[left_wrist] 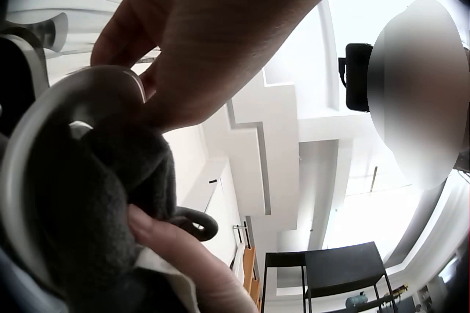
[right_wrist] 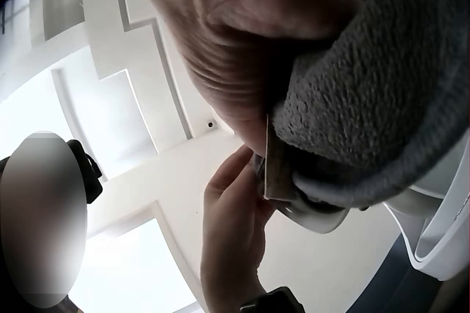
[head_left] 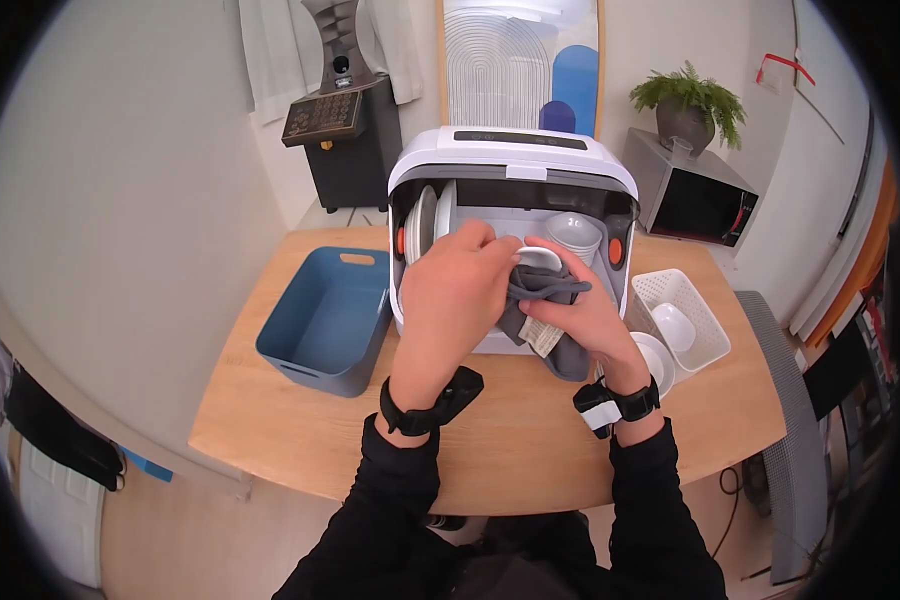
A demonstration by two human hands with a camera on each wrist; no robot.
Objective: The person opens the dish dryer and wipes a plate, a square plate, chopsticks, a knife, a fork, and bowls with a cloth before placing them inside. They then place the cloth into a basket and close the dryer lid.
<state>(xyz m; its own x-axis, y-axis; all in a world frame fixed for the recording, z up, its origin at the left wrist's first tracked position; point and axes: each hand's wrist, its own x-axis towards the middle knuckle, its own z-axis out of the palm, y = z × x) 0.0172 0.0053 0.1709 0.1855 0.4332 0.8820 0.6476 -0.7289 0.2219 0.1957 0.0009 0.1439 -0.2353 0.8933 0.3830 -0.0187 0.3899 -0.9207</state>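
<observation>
A white bowl [head_left: 538, 258] is held between both hands in front of the open white appliance [head_left: 515, 150]. My left hand [head_left: 457, 290] pinches the bowl's rim; in the left wrist view its fingers [left_wrist: 128, 38] bend over the edge. My right hand [head_left: 595, 318] grips a grey cloth [head_left: 550, 290] with a pale label, and the cloth lies against the bowl. In the right wrist view the cloth [right_wrist: 360, 100] hangs from the right hand [right_wrist: 250, 41], partly covering the bowl [right_wrist: 316, 217].
Plates [head_left: 426, 225] stand upright at the appliance's left, and bowls [head_left: 573, 234] sit at its right. A blue bin [head_left: 370, 365] is on the table's left. At the right are a white basket [head_left: 712, 345] holding a white bowl, and white dishes [head_left: 652, 362] beside it.
</observation>
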